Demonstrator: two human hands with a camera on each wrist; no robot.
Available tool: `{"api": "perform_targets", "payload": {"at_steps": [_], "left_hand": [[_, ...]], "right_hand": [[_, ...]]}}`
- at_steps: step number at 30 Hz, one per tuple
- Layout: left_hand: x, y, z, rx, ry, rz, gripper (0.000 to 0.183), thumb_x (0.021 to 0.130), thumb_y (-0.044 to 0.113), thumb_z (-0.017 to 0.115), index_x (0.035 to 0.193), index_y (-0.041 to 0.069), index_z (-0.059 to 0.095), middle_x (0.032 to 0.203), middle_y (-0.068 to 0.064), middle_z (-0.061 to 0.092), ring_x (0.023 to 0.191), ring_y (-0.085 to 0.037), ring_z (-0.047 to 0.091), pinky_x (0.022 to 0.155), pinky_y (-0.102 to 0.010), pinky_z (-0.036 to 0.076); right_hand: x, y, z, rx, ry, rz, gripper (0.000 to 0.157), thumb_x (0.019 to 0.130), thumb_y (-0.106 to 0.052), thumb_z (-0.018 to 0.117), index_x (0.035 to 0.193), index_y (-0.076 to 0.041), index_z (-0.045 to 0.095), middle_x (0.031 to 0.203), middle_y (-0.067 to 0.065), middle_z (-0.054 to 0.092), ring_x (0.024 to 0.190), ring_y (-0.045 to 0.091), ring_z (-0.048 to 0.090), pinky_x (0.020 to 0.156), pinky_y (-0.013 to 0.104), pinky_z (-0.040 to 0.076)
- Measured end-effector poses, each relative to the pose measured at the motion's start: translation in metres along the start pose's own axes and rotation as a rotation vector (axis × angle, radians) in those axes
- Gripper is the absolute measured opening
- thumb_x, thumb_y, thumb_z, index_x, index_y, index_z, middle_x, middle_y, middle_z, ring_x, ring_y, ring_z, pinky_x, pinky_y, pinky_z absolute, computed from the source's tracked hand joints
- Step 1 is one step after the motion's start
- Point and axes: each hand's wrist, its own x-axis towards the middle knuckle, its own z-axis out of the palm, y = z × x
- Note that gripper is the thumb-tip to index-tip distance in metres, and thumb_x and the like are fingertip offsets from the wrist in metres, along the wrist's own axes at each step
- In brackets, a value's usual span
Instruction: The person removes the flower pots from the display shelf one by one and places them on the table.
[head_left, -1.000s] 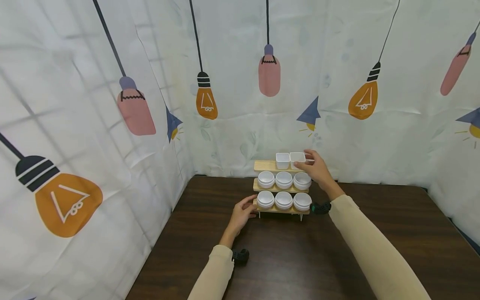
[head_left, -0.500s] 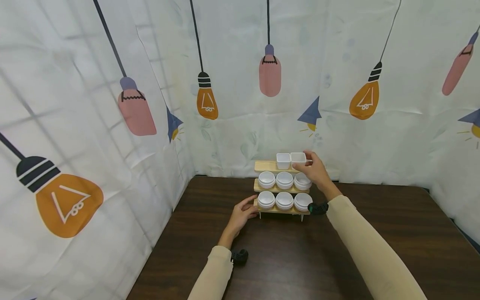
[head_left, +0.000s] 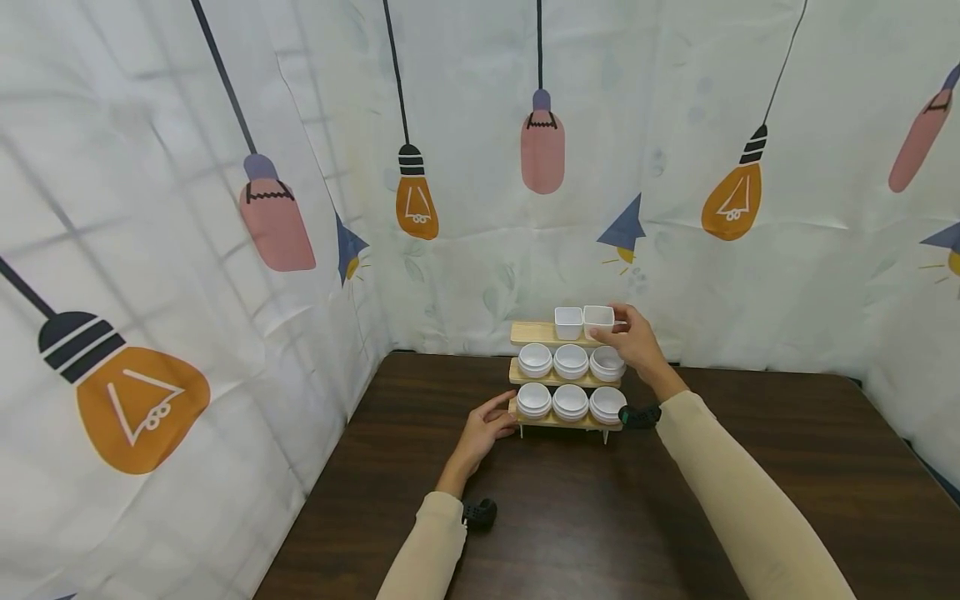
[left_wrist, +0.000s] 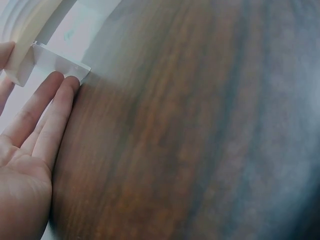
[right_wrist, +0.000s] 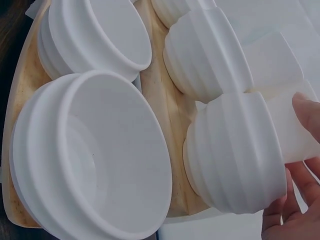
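Stepped rack (head_left: 534, 335), far on table (head_left: 585, 517): touched at left end by left hand (head_left: 482, 432), fingers extended. Left square cup (head_left: 568, 323) on top shelf (head_left: 522, 332); right square cup (head_left: 598, 321) just beside, pinched by right hand (head_left: 636, 342), seated or lifted unclear. Barely changed over last second, so probably still adjusting. Curtain (head_left: 465, 267) tight behind; room near and right.

Before me, one dark table (head_left: 585, 517) | three wooden tiers (head_left: 531, 334) | six round white bowls (head_left: 571, 403) | two square white cups (head_left: 568, 324) | one left hand (head_left: 482, 433), one right hand (head_left: 633, 342) | two beige sleeves (head_left: 426, 546) | two wrist devices (head_left: 480, 514) | three printed orange bulbs (head_left: 417, 208), three pink lamps (head_left: 543, 158)
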Motion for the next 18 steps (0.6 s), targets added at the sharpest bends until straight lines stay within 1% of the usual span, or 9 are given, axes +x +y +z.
{"api": "perform_targets", "payload": {"at_steps": [7, 10, 14, 18], "left_hand": [[0.000, -0.001, 0.000, -0.002, -0.004, -0.001, 0.048, 0.099, 0.012, 0.067, 0.147, 0.011, 0.057, 0.113, -0.015, 0.073, 0.097, -0.012, 0.072, 0.096, -0.043, 0.060], [0.000, -0.001, 0.000, 0.003, -0.011, 0.006, 0.049, 0.100, 0.013, 0.067, 0.148, 0.010, 0.056, 0.113, -0.014, 0.074, 0.098, -0.012, 0.072, 0.095, -0.041, 0.060], [0.000, -0.001, 0.000, 0.000, -0.008, -0.010, 0.048, 0.100, 0.013, 0.067, 0.147, 0.014, 0.058, 0.112, -0.012, 0.074, 0.097, -0.011, 0.072, 0.094, -0.038, 0.061], [0.000, -0.001, 0.000, -0.001, -0.004, -0.016, 0.048, 0.099, 0.013, 0.067, 0.146, 0.014, 0.058, 0.113, -0.012, 0.074, 0.097, -0.012, 0.072, 0.094, -0.038, 0.061]], "right_hand": [[-0.003, 0.002, -0.005, 0.015, 0.020, -0.016, 0.068, 0.097, -0.022, 0.073, 0.152, -0.002, 0.040, 0.144, 0.024, 0.051, 0.125, 0.036, 0.052, 0.091, 0.029, 0.046], [-0.005, 0.001, -0.008, 0.021, 0.023, -0.029, 0.069, 0.097, -0.023, 0.073, 0.153, -0.002, 0.039, 0.145, 0.024, 0.051, 0.126, 0.036, 0.052, 0.088, 0.024, 0.047], [-0.008, 0.002, -0.012, 0.041, 0.022, -0.045, 0.070, 0.097, -0.022, 0.072, 0.155, -0.004, 0.038, 0.147, 0.025, 0.050, 0.127, 0.038, 0.054, 0.080, 0.015, 0.049], [-0.011, 0.001, -0.015, 0.068, 0.032, -0.069, 0.069, 0.097, -0.020, 0.073, 0.155, -0.004, 0.038, 0.147, 0.026, 0.050, 0.127, 0.040, 0.056, 0.077, 0.010, 0.048]]}}
